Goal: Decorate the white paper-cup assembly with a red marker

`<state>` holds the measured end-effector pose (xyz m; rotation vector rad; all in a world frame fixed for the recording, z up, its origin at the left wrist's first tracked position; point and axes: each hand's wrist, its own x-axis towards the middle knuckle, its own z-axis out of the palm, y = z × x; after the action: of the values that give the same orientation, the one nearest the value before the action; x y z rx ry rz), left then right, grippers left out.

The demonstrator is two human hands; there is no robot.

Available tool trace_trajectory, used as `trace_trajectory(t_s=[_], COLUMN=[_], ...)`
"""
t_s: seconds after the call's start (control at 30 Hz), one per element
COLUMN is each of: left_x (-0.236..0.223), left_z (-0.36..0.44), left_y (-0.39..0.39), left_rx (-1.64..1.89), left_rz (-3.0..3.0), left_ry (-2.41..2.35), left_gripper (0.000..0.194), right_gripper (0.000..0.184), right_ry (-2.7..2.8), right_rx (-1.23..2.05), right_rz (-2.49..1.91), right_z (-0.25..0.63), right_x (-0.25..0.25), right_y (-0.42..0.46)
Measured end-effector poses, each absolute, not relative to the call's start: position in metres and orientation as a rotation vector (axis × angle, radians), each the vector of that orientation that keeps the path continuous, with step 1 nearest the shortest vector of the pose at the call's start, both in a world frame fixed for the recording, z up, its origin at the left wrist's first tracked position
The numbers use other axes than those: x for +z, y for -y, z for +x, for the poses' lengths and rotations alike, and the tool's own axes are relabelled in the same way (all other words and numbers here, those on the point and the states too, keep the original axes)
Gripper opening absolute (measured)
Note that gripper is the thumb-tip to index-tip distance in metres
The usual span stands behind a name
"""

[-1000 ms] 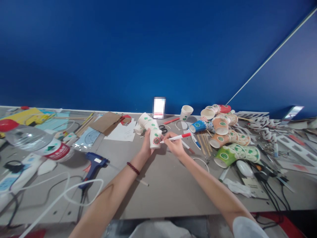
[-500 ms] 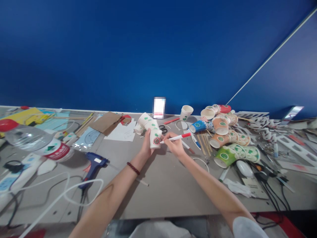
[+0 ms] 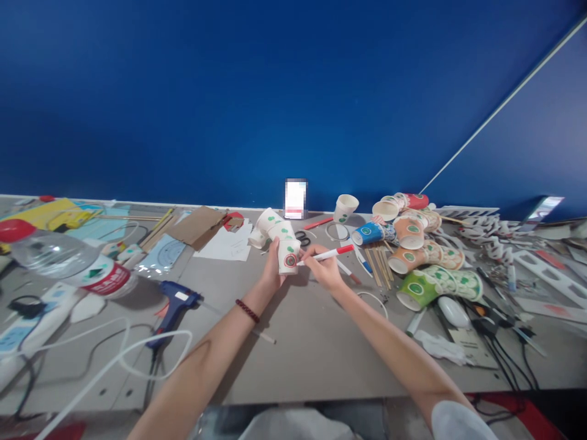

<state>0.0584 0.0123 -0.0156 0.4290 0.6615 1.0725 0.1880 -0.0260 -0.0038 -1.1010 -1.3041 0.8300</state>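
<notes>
Here we are in close, and the left hand [image 3: 272, 264] has its fingers closed round the near end of a curved chain of white paper cups with green leaf prints [image 3: 285, 235], thumb along the side, the other fingers mostly hidden behind. The chain is held up in front of the body, over the grey tabletop [image 3: 300, 342], its emblem side towards the eye. And the right hand [image 3: 322, 266] pinches a slim white marker with a red end [image 3: 340, 251] — fingers closed near the tip, which points at the red-ringed round emblem [image 3: 290, 261]. Whether tip meets paper is too small to call.

Now, this is delicate stuff! A thin paper wall likely dents under a hard push, so the left grip wants to be firm but not squeezing, and the pen pressure light. The surface curves away, so small turns of the cup — rather than a long sweep of the wrist — should give the ring an even edge. A fingertip of the right hand braced on the cup would calm any wobble, and the left thumb does well clear of the red, where ink could smear.
</notes>
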Motion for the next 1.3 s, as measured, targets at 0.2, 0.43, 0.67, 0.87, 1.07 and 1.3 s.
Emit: trace_trajectory(t_s=[0.2,0.43,0.67,0.87,1.07,1.3], left_x=[-0.012,-0.015,-0.019,-0.019,-0.022,-0.026], left_z=[0.059,0.058,0.058,0.060,0.060,0.060], left_y=[-0.011,-0.012,-0.012,-0.011,-0.012,-0.012], left_rx=[1.082,1.077,1.064,1.078,1.080,1.108], left_rz=[0.443,0.419,0.393,0.402,0.416,0.440], left_ry=[-0.675,-0.669,-0.717,-0.686,-0.704,-0.700], left_gripper=[0.050,0.048,0.045,0.045,0.046,0.043], right_gripper=[0.016,0.011,0.010,0.007,0.006,0.006], right_ry=[1.281,1.294,1.230,1.227,1.243,1.296], right_rx=[0.850,0.854,0.834,0.800,0.793,0.742], right_rz=[-1.105,-1.121,-1.156,-1.186,-1.192,-1.180], right_z=[0.190,0.188,0.186,0.185,0.185,0.184], right_x=[-0.010,-0.006,-0.002,-0.003,-0.005,-0.007], right_y=[0.024,0.027,0.029,0.030,0.029,0.030])
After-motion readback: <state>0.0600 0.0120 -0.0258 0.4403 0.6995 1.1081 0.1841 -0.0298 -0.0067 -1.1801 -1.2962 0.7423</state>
